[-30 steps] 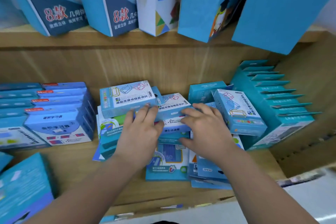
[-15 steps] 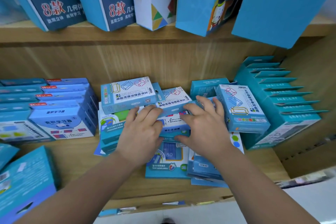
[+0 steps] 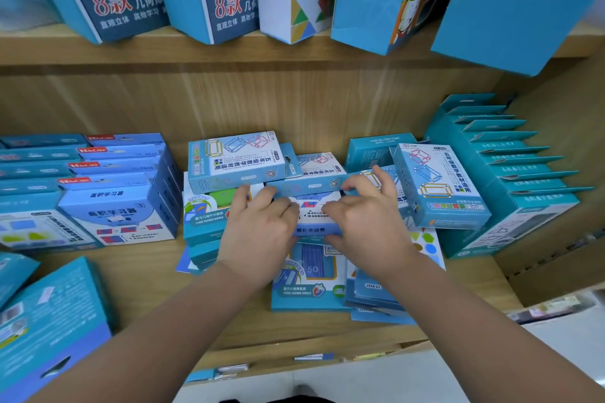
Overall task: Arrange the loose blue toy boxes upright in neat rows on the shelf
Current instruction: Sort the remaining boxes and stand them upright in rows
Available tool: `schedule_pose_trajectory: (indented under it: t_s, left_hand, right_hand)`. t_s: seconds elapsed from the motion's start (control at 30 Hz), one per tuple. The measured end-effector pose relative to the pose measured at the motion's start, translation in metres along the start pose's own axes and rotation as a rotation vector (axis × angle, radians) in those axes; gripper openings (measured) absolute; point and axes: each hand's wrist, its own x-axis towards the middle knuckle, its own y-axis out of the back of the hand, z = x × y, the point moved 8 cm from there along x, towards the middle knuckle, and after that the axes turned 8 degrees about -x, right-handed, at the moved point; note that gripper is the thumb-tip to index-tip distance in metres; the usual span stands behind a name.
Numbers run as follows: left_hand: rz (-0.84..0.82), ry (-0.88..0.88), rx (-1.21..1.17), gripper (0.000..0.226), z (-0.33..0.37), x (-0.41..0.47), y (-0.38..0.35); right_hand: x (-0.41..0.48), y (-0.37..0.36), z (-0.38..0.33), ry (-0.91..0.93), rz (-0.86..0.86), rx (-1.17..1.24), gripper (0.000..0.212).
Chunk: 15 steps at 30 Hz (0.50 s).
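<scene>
we are on the picking-up step: our left hand (image 3: 258, 229) and right hand (image 3: 366, 222) both squeeze one blue box (image 3: 312, 214) on the messy pile (image 3: 309, 285) in the middle of the shelf (image 3: 137, 288). next, we think, tip it upright into a row.

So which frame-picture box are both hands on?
The middle box, between left box and right box: left hand and right hand both curl fingers over it.

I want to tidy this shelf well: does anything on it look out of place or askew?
The middle pile lies jumbled: boxes flat and at crossed angles, unlike the neat row at the right. The left hand and right hand grip one box in it.
</scene>
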Motion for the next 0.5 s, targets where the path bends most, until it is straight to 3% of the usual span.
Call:
schedule_pose_trajectory:
  t_s: [0.13, 0.27, 0.4, 0.5]
  left_hand:
    - [0.117, -0.053, -0.075, 0.028, -0.006, 0.000, 0.005]
    - [0.211, -0.042, -0.204, 0.028, -0.010, 0.006, 0.023]
    - [0.258, -0.005, -0.344, 0.034, -0.007, 0.014, 0.047]
    - [0.330, 0.023, -0.496, 0.031, -0.010, 0.013, 0.069]
  right_hand:
    - [-0.010, 0.016, 0.005, -0.023, 0.236, 0.112, 0.031]
    - [-0.018, 0.032, 0.019, -0.156, 0.377, 0.313, 0.070]
    - [-0.021, 0.036, 0.027, -0.235, 0.376, 0.420, 0.090]
    - [-0.023, 0.039, 0.039, -0.318, 0.373, 0.545, 0.086]
